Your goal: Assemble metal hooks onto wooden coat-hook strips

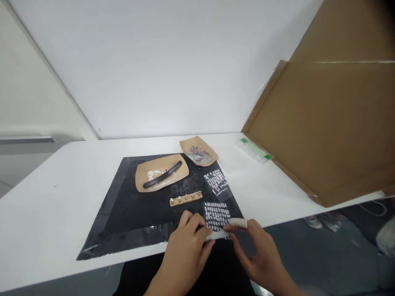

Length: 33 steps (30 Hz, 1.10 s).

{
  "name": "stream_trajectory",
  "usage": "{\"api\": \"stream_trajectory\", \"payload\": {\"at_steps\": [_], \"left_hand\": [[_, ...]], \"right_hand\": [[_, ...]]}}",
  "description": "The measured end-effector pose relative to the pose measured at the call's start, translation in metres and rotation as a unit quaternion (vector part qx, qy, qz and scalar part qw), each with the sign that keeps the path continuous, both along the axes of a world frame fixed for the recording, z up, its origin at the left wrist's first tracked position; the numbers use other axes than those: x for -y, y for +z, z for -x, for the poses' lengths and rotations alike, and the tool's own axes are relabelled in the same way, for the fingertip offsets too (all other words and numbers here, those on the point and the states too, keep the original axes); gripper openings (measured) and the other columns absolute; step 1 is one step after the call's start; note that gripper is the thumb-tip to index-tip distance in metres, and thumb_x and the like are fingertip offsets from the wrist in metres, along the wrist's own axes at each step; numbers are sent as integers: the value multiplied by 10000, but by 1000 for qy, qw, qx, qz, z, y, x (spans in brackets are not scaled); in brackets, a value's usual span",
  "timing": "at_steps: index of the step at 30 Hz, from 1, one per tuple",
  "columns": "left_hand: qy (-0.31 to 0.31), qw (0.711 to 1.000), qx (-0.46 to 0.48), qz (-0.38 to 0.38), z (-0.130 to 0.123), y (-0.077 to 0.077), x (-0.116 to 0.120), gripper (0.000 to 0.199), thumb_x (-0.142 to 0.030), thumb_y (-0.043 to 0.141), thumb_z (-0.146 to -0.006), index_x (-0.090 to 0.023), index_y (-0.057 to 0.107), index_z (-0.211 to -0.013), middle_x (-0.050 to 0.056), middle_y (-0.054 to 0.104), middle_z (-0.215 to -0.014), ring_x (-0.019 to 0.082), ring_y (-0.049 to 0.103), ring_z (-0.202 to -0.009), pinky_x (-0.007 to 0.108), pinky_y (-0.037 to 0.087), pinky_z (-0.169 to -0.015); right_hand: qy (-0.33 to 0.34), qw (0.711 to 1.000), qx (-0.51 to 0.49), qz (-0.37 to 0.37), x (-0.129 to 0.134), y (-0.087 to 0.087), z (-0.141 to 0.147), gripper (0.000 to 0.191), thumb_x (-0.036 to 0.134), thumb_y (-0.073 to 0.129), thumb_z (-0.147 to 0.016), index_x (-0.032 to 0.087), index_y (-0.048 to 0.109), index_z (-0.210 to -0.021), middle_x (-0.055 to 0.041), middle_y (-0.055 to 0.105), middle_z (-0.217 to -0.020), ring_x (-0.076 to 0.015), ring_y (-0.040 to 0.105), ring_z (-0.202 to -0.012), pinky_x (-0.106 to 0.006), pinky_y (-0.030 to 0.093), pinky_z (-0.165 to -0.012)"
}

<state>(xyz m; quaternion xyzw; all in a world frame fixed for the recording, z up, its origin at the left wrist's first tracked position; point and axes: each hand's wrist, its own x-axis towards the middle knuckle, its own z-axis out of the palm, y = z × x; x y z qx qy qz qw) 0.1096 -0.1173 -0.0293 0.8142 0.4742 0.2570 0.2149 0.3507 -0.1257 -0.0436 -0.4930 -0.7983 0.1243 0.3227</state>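
1. Your left hand (187, 242) was curled, its thumb and forefinger close together at the near left edge of the label sheet (217, 214); whether they pinched it, you could not tell.
2. Your right hand (258, 250) was partly curled at the sheet's near right corner, a white cover (238, 223) on one finger; its grip could not be told either.
3. The label sheet, with rows of small white pieces, lay between your hands, reaching forward over the black mat (132, 209).
4. Ahead of your left hand was a wooden strip (186, 199) with five metal pieces; beyond it, a paper tray (141, 174) held a dark curved bar (162, 174) and white bits.
5. Ahead of your right hand, a second sheet (217, 183) lay near a tray of colored bits (198, 155) on the desk (253, 197).
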Motion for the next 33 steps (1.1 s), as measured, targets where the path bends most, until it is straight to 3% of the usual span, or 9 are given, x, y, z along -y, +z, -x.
{"api": "stream_trajectory", "payload": {"at_steps": [18,27,33], "left_hand": [[-11,1000,-2,-28,1,2,1,158,-159,583,-1010,-214,714,-940,69,638,-1011,251,522,-1002,366,544,-757],[21,998,52,-40,0,3,-2,157,-132,519,-1030,-193,657,-985,71,626,-1022,229,528,-961,367,526,-820],[43,994,80,-58,4,-4,-8,145,-135,513,-1043,-193,645,-1028,63,640,-1014,221,550,-966,369,525,-873]], "right_hand": [[-5,1000,-3,-4,2,4,3,290,174,594,-960,271,614,-1233,-48,762,-1057,-244,735,-954,-381,610,-832],[-94,993,41,-56,-11,-2,3,201,208,561,-984,269,637,-1160,-45,773,-1027,-270,716,-905,-432,573,-815],[-87,993,48,-59,-18,0,2,198,202,558,-994,269,628,-1167,-40,772,-1053,-269,714,-950,-432,559,-847]]}}
